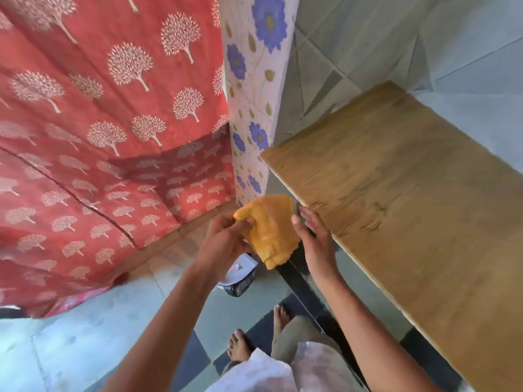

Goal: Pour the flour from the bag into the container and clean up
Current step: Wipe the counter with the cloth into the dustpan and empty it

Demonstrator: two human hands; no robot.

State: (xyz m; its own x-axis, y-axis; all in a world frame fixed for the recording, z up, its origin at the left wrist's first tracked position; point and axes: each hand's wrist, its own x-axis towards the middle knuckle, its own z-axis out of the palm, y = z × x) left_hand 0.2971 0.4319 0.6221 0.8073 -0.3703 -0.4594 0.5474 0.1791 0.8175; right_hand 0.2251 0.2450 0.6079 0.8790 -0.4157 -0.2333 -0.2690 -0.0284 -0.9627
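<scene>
A folded yellow cleaning cloth [270, 230] hangs in the air just off the left end of the wooden table [410, 193]. My left hand [226, 239] pinches the cloth's upper left corner between thumb and fingers. My right hand [314, 236] is beside the cloth on its right, fingers straight and spread, close to the table's edge; whether it touches the cloth is unclear. No flour bag or container shows on the table top. A small dark and white packet [240, 278] lies on the floor below my hands, partly hidden by my left wrist.
A red curtain with white tree prints [99, 123] hangs at the left. A white panel with blue flowers [254, 80] stands behind the table's end. The table's black leg [300, 284] runs down to the tiled floor [85, 335]. My bare feet [240, 343] stand near it.
</scene>
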